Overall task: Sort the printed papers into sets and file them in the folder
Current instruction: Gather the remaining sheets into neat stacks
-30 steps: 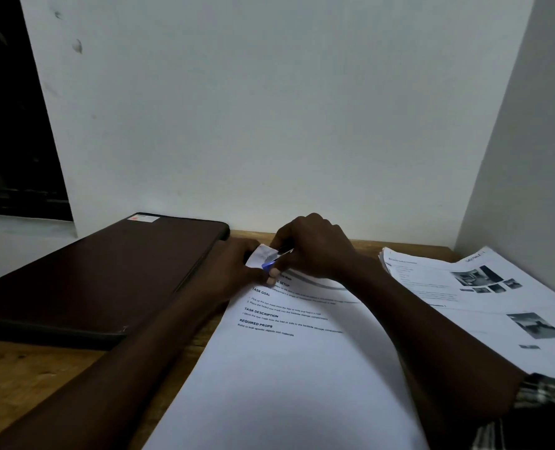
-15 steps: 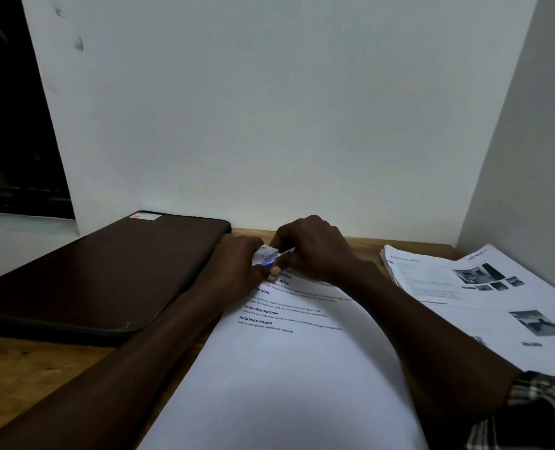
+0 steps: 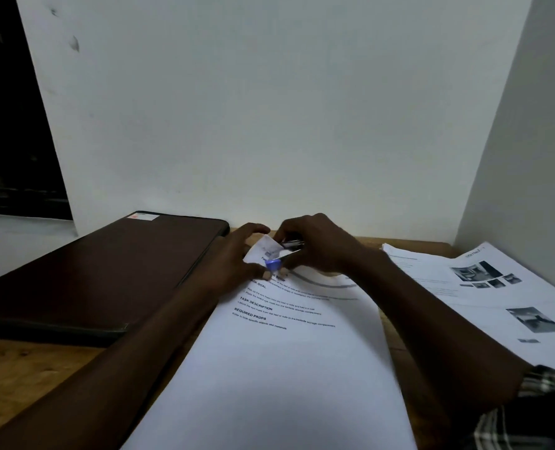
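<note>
Left hand [image 3: 237, 254] is pinching the turned-up far-left corner of the papers [image 3: 285, 368], thumb below and fingers curled above. Right hand [image 3: 321, 245] is gripping a small metal tool [image 3: 285, 253] with a blue end, its tip sitting at that same corner; can't tell what kind of tool. Papers are lying mid-desk [image 3: 26, 368] running to the near edge, the closed dark folder [image 3: 107, 277] is lying flat just beside them toward the far-left corner, and a second pile [image 3: 484, 287] is sitting along the right edge.
</note>
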`<state>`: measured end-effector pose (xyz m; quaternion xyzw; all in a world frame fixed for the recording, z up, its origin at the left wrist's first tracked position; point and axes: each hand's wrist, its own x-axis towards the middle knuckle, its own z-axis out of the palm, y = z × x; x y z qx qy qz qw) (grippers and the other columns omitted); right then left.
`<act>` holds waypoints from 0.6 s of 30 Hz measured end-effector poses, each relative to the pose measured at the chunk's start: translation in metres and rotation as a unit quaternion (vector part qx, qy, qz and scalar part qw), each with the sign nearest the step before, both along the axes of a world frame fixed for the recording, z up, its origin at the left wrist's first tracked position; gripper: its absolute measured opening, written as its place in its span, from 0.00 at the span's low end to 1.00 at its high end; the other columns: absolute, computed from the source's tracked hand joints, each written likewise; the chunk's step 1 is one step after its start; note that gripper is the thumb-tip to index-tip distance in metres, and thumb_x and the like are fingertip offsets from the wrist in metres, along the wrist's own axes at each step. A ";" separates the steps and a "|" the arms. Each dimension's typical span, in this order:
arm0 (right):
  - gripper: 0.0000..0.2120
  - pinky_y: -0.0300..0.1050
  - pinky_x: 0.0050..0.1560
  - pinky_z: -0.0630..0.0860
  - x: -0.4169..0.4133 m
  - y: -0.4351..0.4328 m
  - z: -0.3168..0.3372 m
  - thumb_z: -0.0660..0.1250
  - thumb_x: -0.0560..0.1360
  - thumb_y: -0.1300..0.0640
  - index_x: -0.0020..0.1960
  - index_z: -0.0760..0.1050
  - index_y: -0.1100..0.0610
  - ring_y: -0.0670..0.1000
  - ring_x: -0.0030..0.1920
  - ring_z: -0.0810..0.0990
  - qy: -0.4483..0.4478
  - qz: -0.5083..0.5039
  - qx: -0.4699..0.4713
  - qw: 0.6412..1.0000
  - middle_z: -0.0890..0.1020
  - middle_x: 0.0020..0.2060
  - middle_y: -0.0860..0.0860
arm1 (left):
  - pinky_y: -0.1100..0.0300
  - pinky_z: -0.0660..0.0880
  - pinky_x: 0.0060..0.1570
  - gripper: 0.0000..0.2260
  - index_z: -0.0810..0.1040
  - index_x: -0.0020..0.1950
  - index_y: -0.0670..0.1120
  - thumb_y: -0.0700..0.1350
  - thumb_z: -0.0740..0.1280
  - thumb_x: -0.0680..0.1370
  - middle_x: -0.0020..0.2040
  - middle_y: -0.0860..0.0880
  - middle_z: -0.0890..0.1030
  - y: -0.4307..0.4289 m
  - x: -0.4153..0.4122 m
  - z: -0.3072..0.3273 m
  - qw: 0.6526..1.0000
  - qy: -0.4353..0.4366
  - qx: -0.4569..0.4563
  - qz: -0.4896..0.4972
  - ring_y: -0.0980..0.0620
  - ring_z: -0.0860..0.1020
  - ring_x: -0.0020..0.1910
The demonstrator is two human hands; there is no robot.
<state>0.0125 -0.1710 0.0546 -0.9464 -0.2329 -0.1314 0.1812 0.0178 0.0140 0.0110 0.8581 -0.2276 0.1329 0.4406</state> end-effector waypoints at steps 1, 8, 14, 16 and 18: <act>0.15 0.43 0.44 0.75 0.002 -0.005 0.001 0.80 0.64 0.51 0.48 0.80 0.48 0.44 0.42 0.77 0.011 -0.006 -0.004 1.000 0.80 0.41 0.44 | 0.77 0.68 0.37 0.28 0.73 0.60 0.52 0.35 0.78 0.66 0.47 0.60 0.75 0.000 -0.001 0.000 1.000 0.009 0.000 -0.007 0.63 0.75 0.44; 0.14 0.39 0.43 0.70 0.013 -0.055 -0.007 0.79 0.66 0.59 0.50 0.82 0.55 0.44 0.37 0.76 0.094 -0.052 0.164 0.981 0.81 0.36 0.45 | 0.75 0.71 0.34 0.10 0.80 0.53 0.48 0.37 0.72 0.75 0.42 0.59 0.79 0.003 -0.003 -0.002 0.999 0.043 -0.016 -0.005 0.70 0.78 0.36; 0.09 0.29 0.35 0.69 0.024 -0.068 -0.036 0.76 0.69 0.56 0.50 0.84 0.53 0.47 0.43 0.80 0.048 -0.179 0.109 0.977 0.84 0.41 0.50 | 0.70 0.73 0.40 0.06 0.78 0.50 0.55 0.43 0.69 0.78 0.47 0.52 0.84 0.003 -0.004 -0.003 0.998 0.044 -0.049 -0.021 0.66 0.80 0.39; 0.07 0.35 0.39 0.72 0.028 -0.064 -0.041 0.74 0.71 0.56 0.49 0.84 0.51 0.48 0.44 0.81 0.044 -0.190 0.089 0.977 0.85 0.41 0.51 | 0.65 0.75 0.40 0.03 0.80 0.47 0.54 0.45 0.69 0.78 0.38 0.59 0.84 0.002 -0.003 -0.005 0.994 0.061 -0.086 -0.028 0.62 0.82 0.38; 0.07 0.39 0.42 0.73 0.030 -0.058 -0.042 0.74 0.70 0.55 0.48 0.84 0.51 0.49 0.44 0.81 0.039 -0.190 0.084 0.977 0.86 0.41 0.51 | 0.71 0.73 0.35 0.04 0.80 0.44 0.52 0.45 0.69 0.78 0.32 0.66 0.80 0.001 -0.004 -0.003 0.993 0.057 -0.095 -0.026 0.66 0.80 0.33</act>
